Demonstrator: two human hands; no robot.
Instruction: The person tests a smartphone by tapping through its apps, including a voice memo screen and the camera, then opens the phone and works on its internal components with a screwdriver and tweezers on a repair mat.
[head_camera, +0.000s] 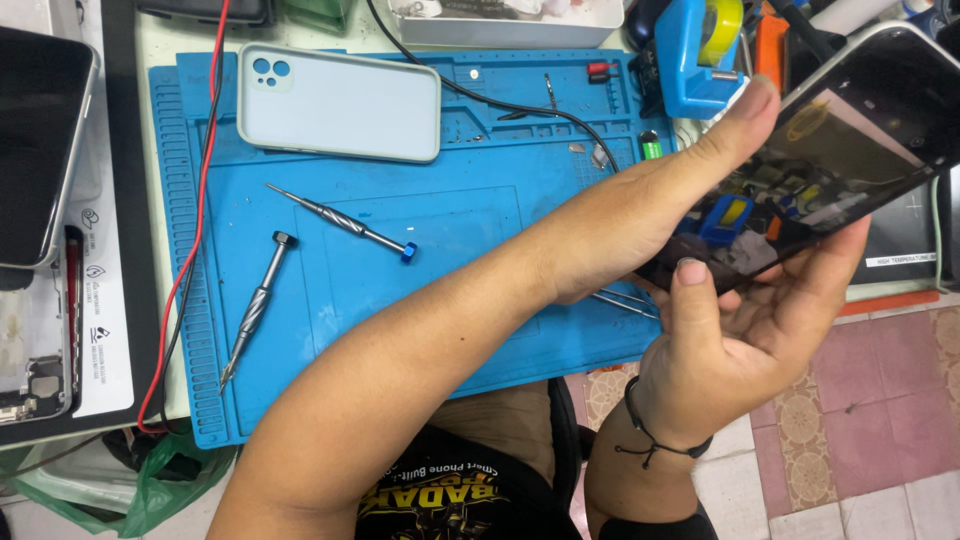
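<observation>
Bright, even light; soft shadows; sharp, slight edge distortion

A pale green workbench (150, 45) is carrying a blue silicone repair mat (420, 240). Lying on the mat: a light blue phone in a case, face down (340, 100), a slim metal screwdriver with a blue cap (345, 222) and a grey metal screwdriver with a dark cap (255, 310). A red wire (190, 230) and a black cable (520, 105) are trailing across the mat.

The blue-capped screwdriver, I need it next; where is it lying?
In the head view, the blue-capped screwdriver lies on the blue mat, left of centre, below the pale phone case and right of the grey screwdriver.
</observation>
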